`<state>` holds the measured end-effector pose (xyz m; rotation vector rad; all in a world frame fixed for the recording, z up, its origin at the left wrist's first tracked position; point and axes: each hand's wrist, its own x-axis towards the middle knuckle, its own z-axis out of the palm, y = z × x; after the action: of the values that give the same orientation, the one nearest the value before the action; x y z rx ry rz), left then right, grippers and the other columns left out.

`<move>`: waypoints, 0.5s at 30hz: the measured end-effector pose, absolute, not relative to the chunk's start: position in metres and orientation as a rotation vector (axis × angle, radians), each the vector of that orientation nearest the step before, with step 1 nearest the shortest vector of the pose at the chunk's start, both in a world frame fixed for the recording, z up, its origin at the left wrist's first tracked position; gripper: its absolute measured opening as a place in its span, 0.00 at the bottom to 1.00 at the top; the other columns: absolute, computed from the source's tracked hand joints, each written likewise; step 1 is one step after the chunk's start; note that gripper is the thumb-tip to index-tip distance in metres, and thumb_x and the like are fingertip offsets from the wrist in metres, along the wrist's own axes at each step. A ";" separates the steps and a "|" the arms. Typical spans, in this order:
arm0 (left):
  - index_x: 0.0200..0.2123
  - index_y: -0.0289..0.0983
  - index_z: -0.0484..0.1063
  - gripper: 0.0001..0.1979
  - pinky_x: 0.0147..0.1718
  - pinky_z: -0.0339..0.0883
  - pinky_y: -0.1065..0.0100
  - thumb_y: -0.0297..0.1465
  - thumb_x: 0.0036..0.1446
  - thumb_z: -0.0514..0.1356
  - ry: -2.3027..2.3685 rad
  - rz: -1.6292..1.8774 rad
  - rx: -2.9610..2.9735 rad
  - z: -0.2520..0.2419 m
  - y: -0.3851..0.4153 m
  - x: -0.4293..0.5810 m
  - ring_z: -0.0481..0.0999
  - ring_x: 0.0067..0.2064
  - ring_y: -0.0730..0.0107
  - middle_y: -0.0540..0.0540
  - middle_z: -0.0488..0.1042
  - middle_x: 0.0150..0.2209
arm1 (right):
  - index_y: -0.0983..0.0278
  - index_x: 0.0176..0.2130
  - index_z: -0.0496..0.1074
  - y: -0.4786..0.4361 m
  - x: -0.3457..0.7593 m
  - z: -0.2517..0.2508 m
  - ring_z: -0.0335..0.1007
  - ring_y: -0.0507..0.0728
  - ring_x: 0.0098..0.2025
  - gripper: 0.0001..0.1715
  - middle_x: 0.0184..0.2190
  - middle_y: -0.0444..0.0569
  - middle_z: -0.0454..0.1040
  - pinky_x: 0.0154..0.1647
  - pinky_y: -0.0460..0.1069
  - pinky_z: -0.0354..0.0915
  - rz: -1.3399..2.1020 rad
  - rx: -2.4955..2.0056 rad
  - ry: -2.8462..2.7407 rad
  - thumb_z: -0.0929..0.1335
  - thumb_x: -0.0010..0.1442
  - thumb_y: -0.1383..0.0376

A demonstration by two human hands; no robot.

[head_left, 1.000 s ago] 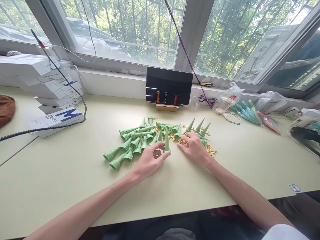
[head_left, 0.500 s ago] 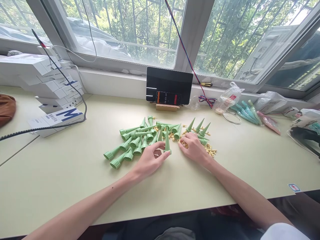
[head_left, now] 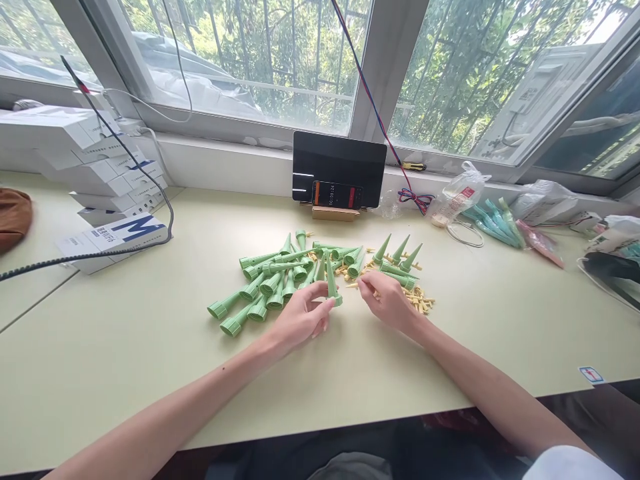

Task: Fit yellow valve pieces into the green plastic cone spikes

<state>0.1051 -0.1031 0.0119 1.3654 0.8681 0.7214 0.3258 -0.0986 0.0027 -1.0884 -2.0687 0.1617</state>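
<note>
1. Your left hand (head_left: pixel 303 313) grasps one green cone (head_left: pixel 332 283) near its wide collar, between thumb and fingers; its tip points up with a slight tilt. It is just in front of the right end of the cone pile (head_left: pixel 270 285). If the pinch at the collar loosens or sits off-centre, the cone could roll in your fingers or drop.
2. Your right hand (head_left: pixel 387 299) seems to pinch a small yellow piece (head_left: pixel 351 286), its thin end pointing left toward the cone. The two are near each other but apart. With so little of it gripped, a sideways knock could twist it or flick it away.
3. Another green tip rises right behind your left fingers; you cannot tell from here whether it is held or merely lying in the pile. A careless lift could drag it along and set neighbouring cones rolling.
4. Loose yellow pieces (head_left: pixel 423 302) lie beside your right wrist. Sweeping that forearm sideways could scatter them across the table (head_left: pixel 390 380).
5. Beyond your right hand, a few standing cones (head_left: pixel 399 250) rise close together. Reaching forward with low knuckles could topple them, since each one is tall and narrow above its base.
</note>
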 end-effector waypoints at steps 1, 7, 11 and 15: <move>0.44 0.37 0.65 0.15 0.18 0.56 0.72 0.42 0.61 0.59 0.872 0.721 1.363 0.012 -0.103 0.105 0.62 0.19 0.79 0.52 0.67 0.28 | 0.63 0.33 0.67 -0.100 0.325 0.003 0.62 0.52 0.27 0.12 0.25 0.44 0.67 0.30 0.48 0.60 0.178 -1.049 -2.063 0.61 0.68 0.68; 0.46 0.37 0.66 0.17 0.18 0.57 0.73 0.42 0.60 0.60 0.870 0.732 1.344 0.014 -0.104 0.106 0.63 0.19 0.83 0.46 0.71 0.40 | 0.61 0.40 0.69 -0.104 0.320 0.000 0.67 0.52 0.30 0.09 0.29 0.46 0.72 0.33 0.47 0.64 0.127 -0.864 -2.067 0.60 0.70 0.69; 0.48 0.37 0.65 0.19 0.17 0.58 0.73 0.42 0.59 0.62 0.899 0.737 1.317 0.015 -0.104 0.106 0.63 0.20 0.84 0.44 0.70 0.45 | 0.61 0.45 0.69 -0.104 0.319 -0.004 0.70 0.53 0.34 0.09 0.32 0.47 0.75 0.36 0.48 0.66 0.105 -0.808 -2.048 0.61 0.69 0.71; 0.48 0.37 0.64 0.20 0.17 0.58 0.74 0.42 0.59 0.62 0.896 0.739 1.297 0.015 -0.106 0.106 0.62 0.19 0.85 0.42 0.70 0.47 | 0.60 0.46 0.69 -0.105 0.318 -0.002 0.71 0.54 0.34 0.10 0.33 0.48 0.75 0.34 0.48 0.67 0.111 -0.806 -2.044 0.61 0.69 0.70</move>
<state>0.1063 -0.1055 0.0147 1.2967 0.8961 0.7390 0.3180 -0.1049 -0.0025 -0.8063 -2.0444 0.1106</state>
